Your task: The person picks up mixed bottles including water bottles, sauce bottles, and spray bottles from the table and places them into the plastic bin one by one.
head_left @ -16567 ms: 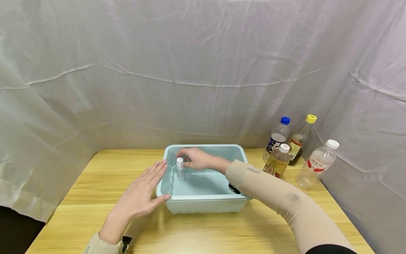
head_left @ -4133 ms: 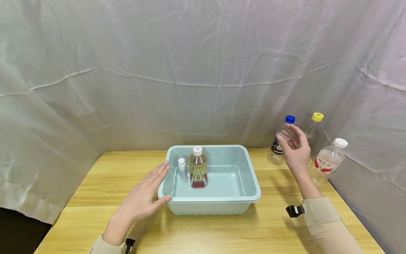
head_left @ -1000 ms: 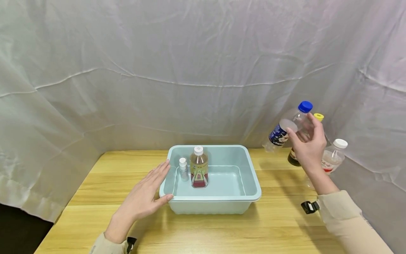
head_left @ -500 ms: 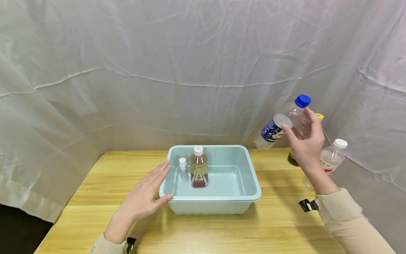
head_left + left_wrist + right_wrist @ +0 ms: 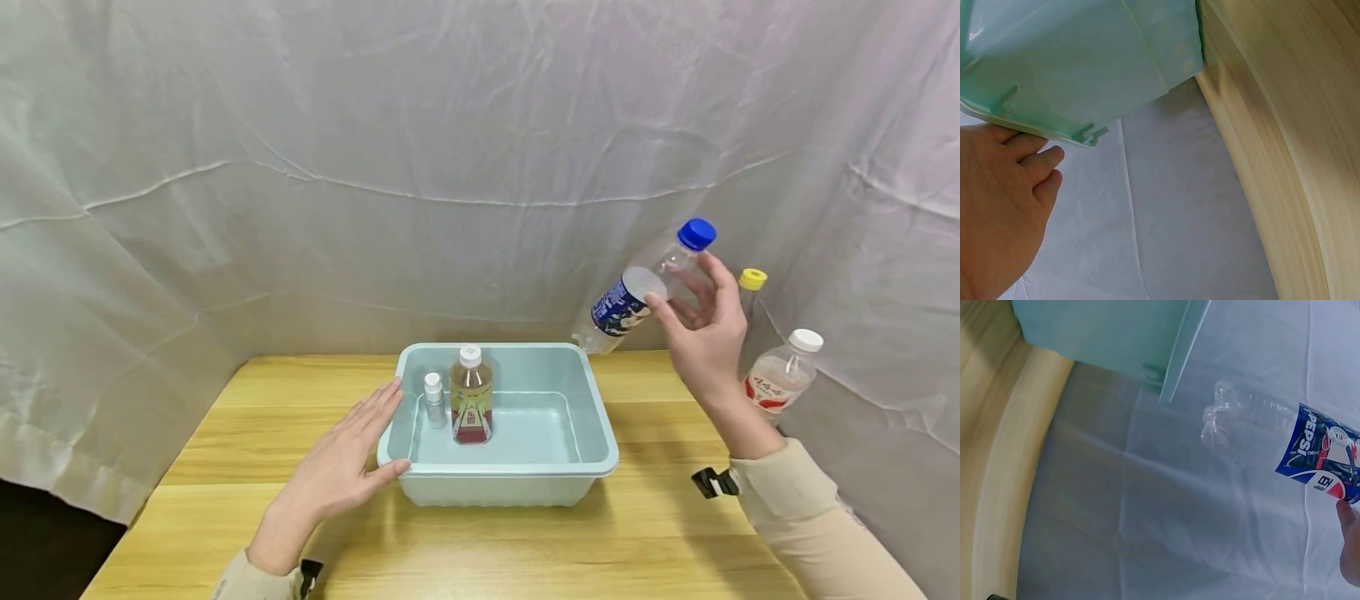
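My right hand grips a clear plastic Pepsi bottle with a blue cap and blue label. The bottle is tilted, cap up to the right, its base near the back right corner of the pale blue plastic basin. In the right wrist view the Pepsi bottle shows its bare base pointing toward the basin. My left hand rests on the basin's left rim, fingers straight. Inside the basin stand a small white-capped bottle and a drink bottle with a yellow and red label.
Right of the basin, a yellow-capped bottle stands partly hidden behind my right hand. A white-capped clear bottle with a red and white label stands near the table's right edge. A grey curtain hangs behind the wooden table.
The labelled drink bottle was put in the basin earlier. My right hand has since lifted the Pepsi bottle off the table and carried it left toward the basin. The left hand has stayed put.
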The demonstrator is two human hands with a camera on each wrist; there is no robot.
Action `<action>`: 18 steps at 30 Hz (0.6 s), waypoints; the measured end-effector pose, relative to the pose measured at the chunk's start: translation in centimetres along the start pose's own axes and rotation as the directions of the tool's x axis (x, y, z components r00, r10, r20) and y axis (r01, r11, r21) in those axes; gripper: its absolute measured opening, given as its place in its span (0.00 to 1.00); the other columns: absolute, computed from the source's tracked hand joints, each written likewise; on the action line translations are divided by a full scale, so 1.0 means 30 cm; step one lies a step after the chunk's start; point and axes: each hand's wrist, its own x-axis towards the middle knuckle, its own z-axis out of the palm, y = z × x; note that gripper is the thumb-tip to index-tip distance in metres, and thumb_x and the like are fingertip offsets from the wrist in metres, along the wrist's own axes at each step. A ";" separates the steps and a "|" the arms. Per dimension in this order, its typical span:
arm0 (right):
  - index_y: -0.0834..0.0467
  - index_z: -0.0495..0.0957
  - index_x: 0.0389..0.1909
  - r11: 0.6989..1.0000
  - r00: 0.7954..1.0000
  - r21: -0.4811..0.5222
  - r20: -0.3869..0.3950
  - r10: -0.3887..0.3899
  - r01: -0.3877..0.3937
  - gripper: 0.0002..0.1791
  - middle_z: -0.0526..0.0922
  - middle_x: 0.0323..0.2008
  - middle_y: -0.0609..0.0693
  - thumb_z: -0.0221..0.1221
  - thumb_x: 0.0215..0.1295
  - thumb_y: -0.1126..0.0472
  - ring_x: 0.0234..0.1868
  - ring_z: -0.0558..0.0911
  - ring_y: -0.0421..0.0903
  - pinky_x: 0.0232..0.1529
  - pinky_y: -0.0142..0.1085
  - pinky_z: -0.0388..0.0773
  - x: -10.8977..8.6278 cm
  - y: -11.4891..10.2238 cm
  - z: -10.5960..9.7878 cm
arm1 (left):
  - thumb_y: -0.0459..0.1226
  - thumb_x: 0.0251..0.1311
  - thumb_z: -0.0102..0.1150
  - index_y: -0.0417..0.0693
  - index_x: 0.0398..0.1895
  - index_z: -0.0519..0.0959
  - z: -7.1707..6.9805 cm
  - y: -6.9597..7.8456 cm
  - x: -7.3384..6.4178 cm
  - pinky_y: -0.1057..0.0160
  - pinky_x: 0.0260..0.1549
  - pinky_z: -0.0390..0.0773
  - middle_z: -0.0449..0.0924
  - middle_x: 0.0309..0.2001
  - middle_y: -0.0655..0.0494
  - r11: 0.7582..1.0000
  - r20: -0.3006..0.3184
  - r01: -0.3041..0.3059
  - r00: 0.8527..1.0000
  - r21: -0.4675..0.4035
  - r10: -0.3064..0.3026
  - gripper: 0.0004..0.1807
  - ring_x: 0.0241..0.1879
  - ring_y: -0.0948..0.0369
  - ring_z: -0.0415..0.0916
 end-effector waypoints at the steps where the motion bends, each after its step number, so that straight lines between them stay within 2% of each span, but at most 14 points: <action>1: 0.65 0.69 0.70 1.000 1.000 0.007 0.004 -0.005 0.005 0.39 0.78 0.64 0.49 0.69 0.56 0.80 0.61 0.83 0.44 0.54 0.28 0.84 -0.001 -0.003 0.006 | 0.53 0.67 0.63 0.41 0.83 0.54 0.000 -0.001 0.000 0.42 0.76 0.59 0.48 0.84 0.48 1.000 -0.001 -0.002 1.000 0.001 0.002 0.49 0.80 0.44 0.53; 10: 0.66 0.68 0.70 0.999 0.997 0.022 0.078 -0.025 0.023 0.40 0.78 0.65 0.54 0.70 0.55 0.81 0.60 0.83 0.43 0.55 0.28 0.84 -0.031 -0.018 0.063 | 0.55 0.68 0.61 0.43 0.83 0.53 -0.003 0.000 0.001 0.47 0.79 0.55 0.47 0.84 0.50 1.000 0.004 0.005 1.000 -0.007 -0.005 0.49 0.81 0.46 0.52; 18: 0.68 0.68 0.70 0.999 0.989 -0.031 0.148 -0.032 0.037 0.43 0.78 0.65 0.57 0.70 0.51 0.84 0.60 0.82 0.38 0.54 0.26 0.83 -0.064 -0.005 0.102 | 0.55 0.68 0.61 0.43 0.84 0.53 -0.002 0.000 0.001 0.42 0.76 0.59 0.47 0.84 0.49 1.000 0.008 0.010 1.000 0.003 -0.010 0.49 0.81 0.46 0.51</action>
